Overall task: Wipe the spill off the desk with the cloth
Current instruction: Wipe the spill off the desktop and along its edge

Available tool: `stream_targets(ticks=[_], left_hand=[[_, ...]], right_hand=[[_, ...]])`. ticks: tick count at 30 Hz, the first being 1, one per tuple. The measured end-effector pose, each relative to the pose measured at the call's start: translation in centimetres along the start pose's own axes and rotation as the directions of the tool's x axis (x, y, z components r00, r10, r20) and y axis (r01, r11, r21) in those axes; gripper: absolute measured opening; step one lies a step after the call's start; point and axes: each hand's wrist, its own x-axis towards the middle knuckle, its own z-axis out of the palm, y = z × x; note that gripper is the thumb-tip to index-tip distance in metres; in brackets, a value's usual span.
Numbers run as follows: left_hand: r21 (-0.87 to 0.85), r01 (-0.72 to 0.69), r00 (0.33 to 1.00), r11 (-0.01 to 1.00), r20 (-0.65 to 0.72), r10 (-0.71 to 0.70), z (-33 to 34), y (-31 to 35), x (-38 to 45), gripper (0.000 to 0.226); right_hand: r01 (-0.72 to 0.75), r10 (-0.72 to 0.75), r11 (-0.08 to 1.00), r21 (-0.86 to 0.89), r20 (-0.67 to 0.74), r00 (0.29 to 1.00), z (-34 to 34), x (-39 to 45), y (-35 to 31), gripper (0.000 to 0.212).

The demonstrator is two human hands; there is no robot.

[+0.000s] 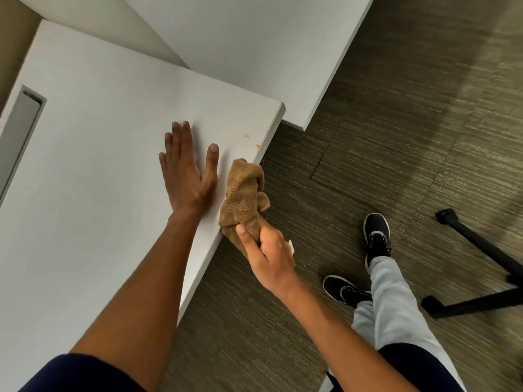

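A white desk [93, 154] fills the left of the view. Small orange-brown spill marks [248, 136] sit near its right edge, with another spot [257, 146] at the rim. My left hand [188, 171] lies flat on the desktop, fingers spread, just left of the spill. My right hand [267, 250] hangs beside the desk's right edge and grips the lower end of a crumpled brown cloth [244, 193]. The cloth's upper end reaches the desk edge just below the spill marks.
A second white desk [254, 46] stands behind and to the right. A grey cable slot [21, 131] is set into the desktop at the left. Carpeted floor, my two dark shoes [376, 233] and a black chair base [481, 250] lie to the right.
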Motion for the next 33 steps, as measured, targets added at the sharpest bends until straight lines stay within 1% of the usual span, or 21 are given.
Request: stream_targets(ticks=[1, 2, 4, 5, 7, 9, 12, 15, 18, 21, 24, 26, 29, 33], left_hand=[[-0.002, -0.001, 1.0, 1.0, -0.001, 0.001, 0.0, 0.0, 0.0, 0.086], [-0.004, -0.002, 1.0, 1.0, -0.001, 0.002, 0.0, 0.0, -0.1, 0.084], [-0.011, -0.001, 1.0, 1.0, 0.0, 0.001, -0.1, 0.2, -0.1, 0.082], [-0.015, 0.001, 1.0, 1.0, 0.002, -0.001, -0.1, 0.2, -0.1, 0.082], [-0.018, -0.001, 1.0, 1.0, 0.007, 0.001, -0.1, 0.2, 0.0, 0.083], [-0.016, -0.014, 1.0, 1.0, 0.007, 0.014, -0.2, 0.1, 0.0, 0.084], [-0.031, -0.024, 1.0, 0.999, 0.012, 0.025, -0.3, 0.1, 0.0, 0.087], [-0.041, -0.02, 1.0, 0.999, -0.003, 0.02, -0.4, 0.3, -0.1, 0.084], [-0.043, 0.001, 1.0, 0.999, -0.015, -0.002, -0.3, 0.5, -0.2, 0.084], [-0.049, 0.011, 1.0, 0.999, -0.017, -0.011, -0.3, 0.6, -0.2, 0.084], [-0.052, 0.015, 0.999, 0.999, -0.032, -0.017, -0.4, 0.6, -0.2, 0.083], [-0.051, 0.018, 0.999, 0.999, -0.033, -0.02, -0.3, 0.7, -0.2, 0.082], [-0.045, 0.017, 0.999, 0.999, -0.031, -0.019, -0.3, 0.6, -0.2, 0.081], [-0.043, 0.017, 0.999, 0.999, -0.026, -0.018, -0.4, 0.7, -0.2, 0.08]], right_hand=[[0.015, -0.016, 0.998, -0.061, -0.025, 1.0, 0.0, -0.1, -0.3, 0.049], [0.029, -0.034, 0.997, -0.077, -0.056, 0.998, 0.0, -0.1, -0.6, 0.046], [0.048, -0.052, 0.998, -0.047, -0.101, 0.993, 0.1, 0.3, -1.0, 0.038], [0.051, -0.054, 0.998, -0.028, -0.105, 0.993, 0.1, 0.7, -1.1, 0.04], [0.066, -0.068, 0.998, -0.019, -0.112, 0.991, 0.3, 2.0, -0.9, 0.052], [0.102, -0.105, 0.994, -0.025, -0.173, 0.979, 0.5, 3.1, -1.2, 0.057], [0.148, -0.155, 0.988, -0.046, -0.354, 0.923, 1.2, 3.7, -2.4, 0.058], [0.144, -0.112, 0.989, 0.029, -0.486, 0.867, 2.4, 3.8, -3.2, 0.054], [0.179, -0.076, 0.976, 0.127, -0.57, 0.818, 3.0, 4.4, -3.9, 0.052], [0.229, -0.08, 0.958, 0.17, -0.61, 0.788, 2.4, 6.0, -4.0, 0.05], [0.263, -0.107, 0.954, 0.143, -0.659, 0.745, 0.8, 8.4, -4.1, 0.048], [0.28, -0.125, 0.953, 0.117, -0.688, 0.715, -0.6, 10.0, -4.4, 0.05], [0.275, -0.105, 0.952, 0.134, -0.703, 0.703, -3.0, 12.4, -4.7, 0.048], [0.222, -0.009, 0.952, 0.212, -0.704, 0.71, -5.8, 15.0, -5.1, 0.043]])
